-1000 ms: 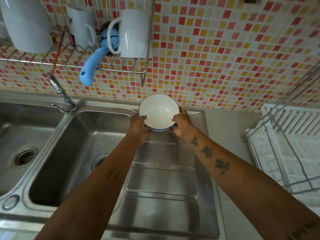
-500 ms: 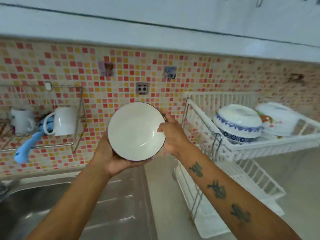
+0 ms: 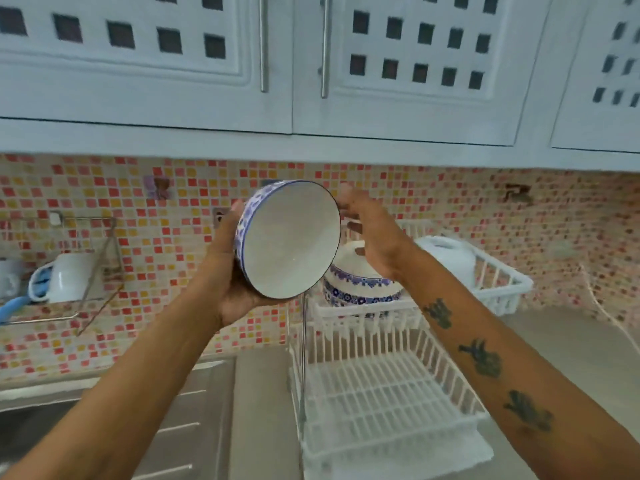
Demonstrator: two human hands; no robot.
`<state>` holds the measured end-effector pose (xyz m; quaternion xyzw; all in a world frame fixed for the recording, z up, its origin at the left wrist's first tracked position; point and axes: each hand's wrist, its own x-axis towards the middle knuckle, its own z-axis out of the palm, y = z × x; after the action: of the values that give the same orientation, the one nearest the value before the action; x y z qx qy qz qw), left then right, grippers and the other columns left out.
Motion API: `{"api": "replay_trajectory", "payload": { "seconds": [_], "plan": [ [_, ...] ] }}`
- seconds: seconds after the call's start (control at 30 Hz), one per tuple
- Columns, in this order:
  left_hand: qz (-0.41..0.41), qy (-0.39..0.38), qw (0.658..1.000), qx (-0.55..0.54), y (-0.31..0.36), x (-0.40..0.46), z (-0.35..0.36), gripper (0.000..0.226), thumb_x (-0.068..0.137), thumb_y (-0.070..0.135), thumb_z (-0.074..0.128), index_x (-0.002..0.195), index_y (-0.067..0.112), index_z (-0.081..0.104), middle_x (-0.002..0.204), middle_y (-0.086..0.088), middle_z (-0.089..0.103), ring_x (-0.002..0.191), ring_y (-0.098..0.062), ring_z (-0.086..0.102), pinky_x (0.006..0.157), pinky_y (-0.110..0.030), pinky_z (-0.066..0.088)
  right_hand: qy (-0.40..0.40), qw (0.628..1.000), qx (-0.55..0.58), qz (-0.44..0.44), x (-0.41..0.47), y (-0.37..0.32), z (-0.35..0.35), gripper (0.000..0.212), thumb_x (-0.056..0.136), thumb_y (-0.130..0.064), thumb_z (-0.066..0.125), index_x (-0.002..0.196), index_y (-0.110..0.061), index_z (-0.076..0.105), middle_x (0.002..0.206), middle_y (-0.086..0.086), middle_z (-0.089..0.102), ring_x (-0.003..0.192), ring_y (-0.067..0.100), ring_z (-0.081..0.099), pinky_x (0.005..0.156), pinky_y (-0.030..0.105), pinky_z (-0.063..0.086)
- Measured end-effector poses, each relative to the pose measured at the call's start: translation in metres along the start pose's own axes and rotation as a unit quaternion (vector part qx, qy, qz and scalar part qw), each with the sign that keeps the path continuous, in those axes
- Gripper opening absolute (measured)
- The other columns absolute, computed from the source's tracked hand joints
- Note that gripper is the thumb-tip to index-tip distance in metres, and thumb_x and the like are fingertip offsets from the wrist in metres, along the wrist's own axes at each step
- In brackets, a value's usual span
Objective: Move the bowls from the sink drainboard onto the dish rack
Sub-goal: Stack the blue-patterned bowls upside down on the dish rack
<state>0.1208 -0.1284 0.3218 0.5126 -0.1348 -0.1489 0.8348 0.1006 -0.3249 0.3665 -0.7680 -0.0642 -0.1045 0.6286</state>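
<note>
A bowl (image 3: 291, 240), white inside with a blue pattern outside, is tilted on its side in the air, its opening facing me. My left hand (image 3: 228, 271) cups it from below and behind. My right hand (image 3: 377, 237) has its fingertips on the upper right rim. The bowl hangs just left of and above the upper tier of the white dish rack (image 3: 498, 271). Another blue-patterned bowl (image 3: 360, 285) lies upside down on that tier, partly behind the held bowl and my right hand. The steel drainboard (image 3: 194, 427) is at the lower left.
A white dish (image 3: 446, 254) lies on the upper tier further right. The rack's lower tier (image 3: 381, 393) holds nothing. A wire wall shelf with a white mug (image 3: 69, 275) hangs at the left. Wall cabinets (image 3: 311, 64) are close overhead.
Both hands lifted the bowl off the drainboard, carried it up and right toward the rack, and turned it onto its side. My view swung up and to the right.
</note>
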Motion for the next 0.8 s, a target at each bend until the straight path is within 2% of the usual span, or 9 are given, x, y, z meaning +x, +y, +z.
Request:
{"api": "replay_trajectory", "payload": {
  "seconds": [0.1, 0.17, 0.23, 0.33, 0.4, 0.43, 0.57, 0.7, 0.8],
  "plan": [
    [0.093, 0.024, 0.986, 0.136, -0.013, 0.016, 0.045, 0.063, 0.077, 0.068, 0.056, 0.126, 0.03, 0.06, 0.117, -0.001, 0.07, 0.098, -0.024, 0.07, 0.082, -0.046, 0.057, 0.025, 0.996, -0.082, -0.023, -0.005, -0.008, -0.047, 0.05, 0.096, -0.056, 0.024, 0.123, -0.029, 0.057, 0.147, 0.0, 0.044, 0.129, 0.015, 0.037, 0.106, 0.04, 0.021],
    [0.184, 0.057, 0.954, 0.229, -0.023, 0.027, 0.07, 0.068, 0.068, 0.062, 0.071, 0.122, 0.024, 0.057, 0.112, 0.002, 0.07, 0.092, -0.013, 0.072, 0.079, -0.035, 0.061, 0.035, 0.992, -0.118, -0.008, -0.003, -0.005, -0.07, 0.062, 0.089, -0.068, 0.027, 0.133, -0.032, 0.051, 0.152, 0.002, 0.04, 0.139, 0.021, 0.035, 0.113, 0.047, 0.02],
    [0.261, 0.091, 0.913, 0.3, -0.034, 0.038, 0.087, 0.064, 0.065, 0.052, 0.079, 0.115, 0.022, 0.052, 0.107, 0.002, 0.065, 0.088, -0.008, 0.07, 0.072, -0.025, 0.06, 0.032, 0.99, -0.136, 0.013, 0.0, 0.001, -0.084, 0.071, 0.084, -0.074, 0.029, 0.133, -0.029, 0.052, 0.144, 0.002, 0.051, 0.133, 0.025, 0.044, 0.113, 0.049, 0.025],
    [0.32, 0.125, 0.83, 0.44, -0.05, 0.06, 0.101, 0.081, 0.058, 0.057, 0.083, 0.122, 0.023, 0.048, 0.122, -0.001, 0.05, 0.107, -0.016, 0.057, 0.086, -0.028, 0.054, 0.012, 0.99, -0.133, 0.036, 0.005, 0.013, -0.091, 0.062, 0.083, -0.075, 0.034, 0.11, -0.025, 0.06, 0.107, 0.0, 0.065, 0.091, 0.016, 0.059, 0.082, 0.027, 0.041],
    [0.335, 0.139, 0.772, 0.522, -0.061, 0.073, 0.105, 0.086, 0.056, 0.055, 0.084, 0.126, 0.019, 0.047, 0.127, -0.005, 0.044, 0.115, -0.019, 0.048, 0.095, -0.029, 0.047, 0.01, 0.99, -0.135, 0.046, 0.015, 0.028, -0.094, 0.076, 0.075, -0.08, 0.041, 0.115, -0.019, 0.063, 0.115, 0.002, 0.067, 0.094, 0.019, 0.061, 0.075, 0.027, 0.042],
    [0.335, 0.143, 0.758, 0.541, -0.067, 0.079, 0.105, 0.089, 0.056, 0.055, 0.085, 0.127, 0.017, 0.047, 0.129, -0.007, 0.043, 0.118, -0.021, 0.046, 0.099, -0.031, 0.046, 0.019, 0.99, -0.127, 0.051, 0.019, 0.035, -0.095, 0.079, 0.074, -0.079, 0.046, 0.121, -0.017, 0.061, 0.12, 0.004, 0.066, 0.098, 0.02, 0.061, 0.073, 0.026, 0.043],
    [0.328, 0.168, 0.752, 0.547, -0.086, 0.092, 0.108, 0.091, 0.054, 0.056, 0.084, 0.125, 0.014, 0.047, 0.131, -0.011, 0.042, 0.121, -0.026, 0.043, 0.101, -0.04, 0.045, 0.067, 0.993, -0.086, 0.049, 0.032, 0.058, -0.096, 0.062, 0.082, -0.059, 0.056, 0.125, -0.014, 0.055, 0.119, 0.005, 0.063, 0.093, 0.019, 0.062, 0.063, 0.028, 0.045],
    [0.313, 0.186, 0.749, 0.553, -0.097, 0.1, 0.111, 0.092, 0.053, 0.056, 0.085, 0.126, 0.015, 0.046, 0.132, -0.011, 0.041, 0.123, -0.027, 0.042, 0.101, -0.041, 0.045, 0.101, 0.992, -0.063, 0.036, 0.04, 0.076, -0.094, 0.061, 0.077, -0.058, 0.056, 0.122, -0.016, 0.057, 0.121, 0.005, 0.062, 0.103, 0.023, 0.063, 0.088, 0.041, 0.054],
    [0.29, 0.189, 0.753, 0.56, -0.104, 0.105, 0.111, 0.094, 0.052, 0.056, 0.085, 0.125, 0.016, 0.043, 0.135, -0.011, 0.036, 0.125, -0.028, 0.04, 0.101, -0.045, 0.047, 0.104, 0.991, -0.083, 0.023, 0.042, 0.086, -0.095, 0.057, 0.08, -0.056, 0.052, 0.125, -0.02, 0.055, 0.121, 0.001, 0.061, 0.105, 0.023, 0.062, 0.091, 0.045, 0.054]
  ]
}}
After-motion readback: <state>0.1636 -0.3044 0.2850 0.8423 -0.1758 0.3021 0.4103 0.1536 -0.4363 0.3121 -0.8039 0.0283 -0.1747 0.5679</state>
